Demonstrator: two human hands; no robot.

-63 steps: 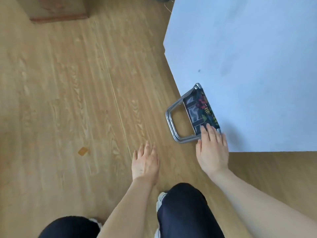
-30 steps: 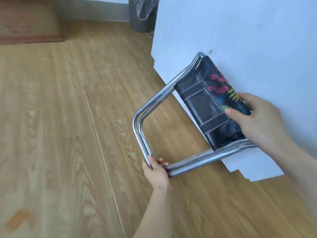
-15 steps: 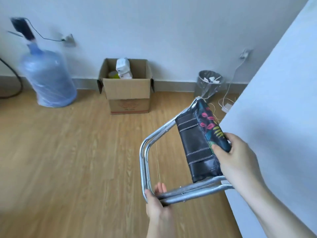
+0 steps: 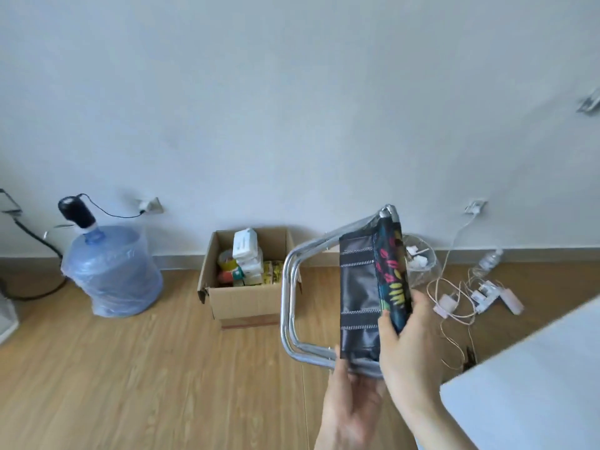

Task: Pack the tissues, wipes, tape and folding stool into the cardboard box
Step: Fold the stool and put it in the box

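Steel-framed stool [image 4: 367, 287] in hand, box [image 4: 246, 300] not yet reached.

Folded flat, the stool is held upright in the air, well short of the box by the wall. Right hand [image 4: 409, 339] pinches the fabric seat between thumb and fingers; left hand [image 4: 352, 394] curls its fingers around the lower frame bar. Packets, probably tissues and wipes, already stand in the open box, with what may be tape; only the stool seems left to pack. A water jug [image 4: 112, 271] stands left of the box.
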